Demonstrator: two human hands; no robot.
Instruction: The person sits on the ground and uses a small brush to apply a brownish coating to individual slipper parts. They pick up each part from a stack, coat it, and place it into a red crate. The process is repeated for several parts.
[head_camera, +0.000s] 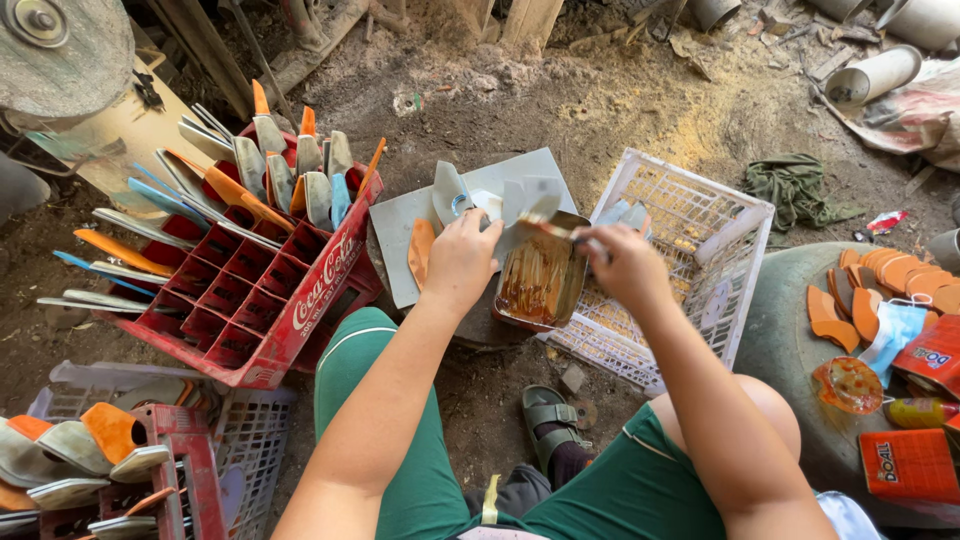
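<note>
Grey sole pieces (450, 192) sit pinched in my left hand (460, 258) over the grey board (400, 235), while my right hand (628, 265) grips a brush (548, 228) above the rectangular glue tin (540, 280), streaked amber inside. Going from the left: white baskets (250, 440) of grey and orange soles (110, 430), then a red bottle crate (255, 300) with white lettering, stuffed with upright soles. Sawdusty dirt floor (600, 110) lies beyond. A white plastic crate (690, 250) follows. Far right, orange packets (908, 465) and orange pieces (850, 315) rest on a round bench (790, 330).
</note>
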